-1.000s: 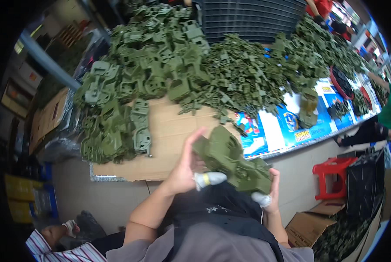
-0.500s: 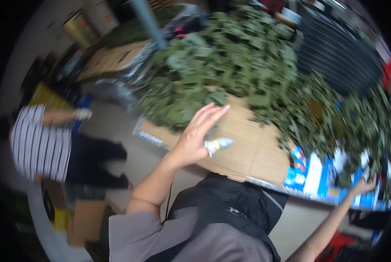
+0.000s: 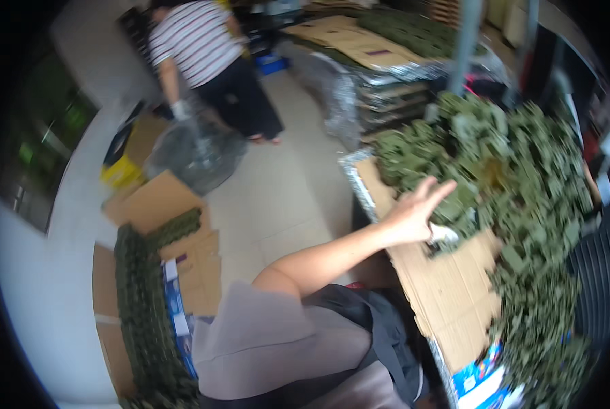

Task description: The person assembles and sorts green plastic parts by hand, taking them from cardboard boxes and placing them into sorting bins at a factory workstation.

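Note:
My left hand (image 3: 414, 213) reaches over the near end of the cardboard-topped table, with its fingers apart. Its thumb wears a whitish cover (image 3: 444, 234). Beneath and beyond the fingers lies a heap of green camouflage netting (image 3: 523, 157) cut into leaf-like pieces. The hand is at the edge of this heap; whether the fingertips touch it I cannot tell. Nothing shows in its grasp. Bare brown cardboard (image 3: 448, 293) shows below the hand. My right hand is outside the picture.
A co-worker in a striped shirt (image 3: 199, 44) stands at the upper left, a gloved hand at a dark plastic bag (image 3: 199, 160). An open carton (image 3: 156, 198) with rolled green netting (image 3: 140, 307) stands at left. Plastic-wrapped stacks (image 3: 393, 88) stand behind. A post (image 3: 466, 48) rises beyond the table.
The view has swung left, so the table sits further right and the carton has come in. My left hand now overlaps the netting's edge. My right hand has left the picture.

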Demonstrator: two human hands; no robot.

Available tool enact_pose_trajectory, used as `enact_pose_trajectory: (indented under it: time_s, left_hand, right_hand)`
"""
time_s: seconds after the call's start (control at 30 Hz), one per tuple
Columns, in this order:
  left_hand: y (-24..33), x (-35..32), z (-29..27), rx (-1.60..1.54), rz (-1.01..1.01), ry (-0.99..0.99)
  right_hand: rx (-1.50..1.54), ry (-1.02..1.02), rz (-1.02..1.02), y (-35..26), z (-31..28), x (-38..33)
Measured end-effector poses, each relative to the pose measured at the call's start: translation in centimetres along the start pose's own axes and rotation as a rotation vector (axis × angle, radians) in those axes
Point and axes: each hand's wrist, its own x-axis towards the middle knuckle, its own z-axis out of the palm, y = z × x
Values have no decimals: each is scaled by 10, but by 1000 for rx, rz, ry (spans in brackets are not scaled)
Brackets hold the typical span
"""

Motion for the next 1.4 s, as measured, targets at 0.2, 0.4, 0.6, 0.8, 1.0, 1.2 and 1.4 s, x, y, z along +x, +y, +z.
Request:
enact_pose_trajectory:
  time_s: [0.2, 0.4, 0.6, 0.8, 1.0, 1.2, 1.4]
  left_hand:
    - [-21, 25, 10, -60, -86, 140]
    - [-48, 26, 20, -495, 9, 261]
    - [46, 19, -38, -245, 523, -362]
    - [104, 14, -29, -454, 827, -1350]
    - [64, -15, 43, -1024, 67, -783]
    - [57, -68, 100, -902, 42, -756]
    - [7, -68, 114, -766, 81, -601]
  right_hand:
    - [-586, 143, -145, -50, 38, -35]
    - [-293, -178, 163, -79, 23, -79]
    - [71, -248, 9, -302, 111, -94]
    - [585, -1679, 29, -407, 216, -131]
    - [758, -820, 295, -368, 235, -205]
    - [525, -603, 207, -380, 265, -224]
    - [478, -706, 108, -380, 270, -211]
